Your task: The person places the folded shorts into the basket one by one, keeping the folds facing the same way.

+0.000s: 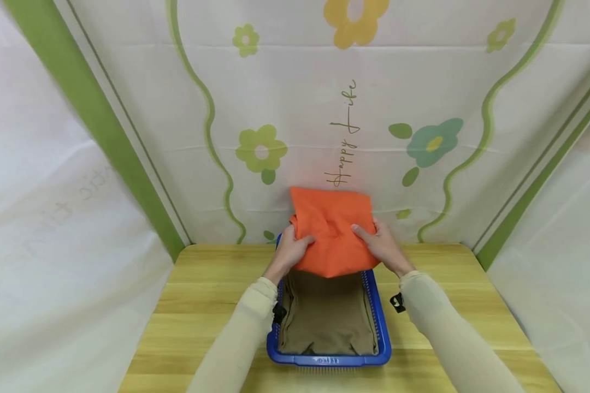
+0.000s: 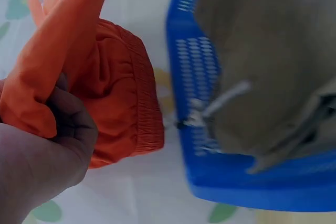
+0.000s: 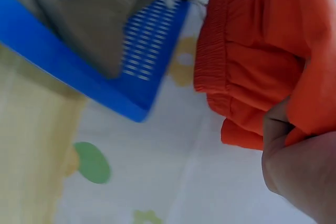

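A folded orange garment (image 1: 331,234) is held up over the far end of a blue plastic basket (image 1: 384,333). My left hand (image 1: 292,248) grips its left side, thumb on the front face. On the opposite side my right hand (image 1: 381,243) pinches the fabric, with its thumb also in front and the fingers mostly hidden behind. Both wrist views show a gathered elastic band (image 2: 142,87) along one edge of the orange cloth. Folded brown-khaki cloth (image 1: 329,316) lies inside the basket and covers its bottom.
The basket stands on a light wood-grain table (image 1: 216,295), close to the back. Behind it hangs a white curtain (image 1: 300,98) printed with flowers and lettering, and white fabric panels (image 1: 69,218) close in both sides. In the left wrist view, a whitish cord (image 2: 226,98) shows at the basket's wall.
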Demonstrator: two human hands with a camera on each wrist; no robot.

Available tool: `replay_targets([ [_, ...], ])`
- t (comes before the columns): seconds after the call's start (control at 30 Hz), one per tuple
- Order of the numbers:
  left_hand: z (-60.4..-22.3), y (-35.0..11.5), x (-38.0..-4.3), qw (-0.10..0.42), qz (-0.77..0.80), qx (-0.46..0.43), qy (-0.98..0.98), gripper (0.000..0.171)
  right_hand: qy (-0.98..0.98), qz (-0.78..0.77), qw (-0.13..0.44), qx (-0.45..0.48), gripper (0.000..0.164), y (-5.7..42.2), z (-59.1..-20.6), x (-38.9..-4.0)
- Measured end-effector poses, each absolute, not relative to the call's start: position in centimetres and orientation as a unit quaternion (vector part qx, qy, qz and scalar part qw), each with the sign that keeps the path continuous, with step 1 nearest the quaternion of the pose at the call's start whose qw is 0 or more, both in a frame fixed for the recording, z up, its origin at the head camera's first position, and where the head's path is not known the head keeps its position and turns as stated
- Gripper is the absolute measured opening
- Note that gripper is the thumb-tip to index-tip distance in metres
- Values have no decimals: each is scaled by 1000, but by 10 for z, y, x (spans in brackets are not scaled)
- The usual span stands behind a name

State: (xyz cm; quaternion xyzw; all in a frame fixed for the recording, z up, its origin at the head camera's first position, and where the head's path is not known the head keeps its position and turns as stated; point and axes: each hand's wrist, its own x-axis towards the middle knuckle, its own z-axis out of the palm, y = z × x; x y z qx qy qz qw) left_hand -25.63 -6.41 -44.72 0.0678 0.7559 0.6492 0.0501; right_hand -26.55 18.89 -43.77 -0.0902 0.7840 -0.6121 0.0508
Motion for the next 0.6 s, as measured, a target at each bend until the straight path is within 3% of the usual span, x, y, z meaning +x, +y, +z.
replay_targets([
  [0.37,-486,-80,-246,69,634,74,767,39,808,-583,62,-65,42,189,-496,-254],
  [0.6,-494,-87,-228,108,612,57,781,32,807,-574,122,-65,34,193,-509,-236],
])
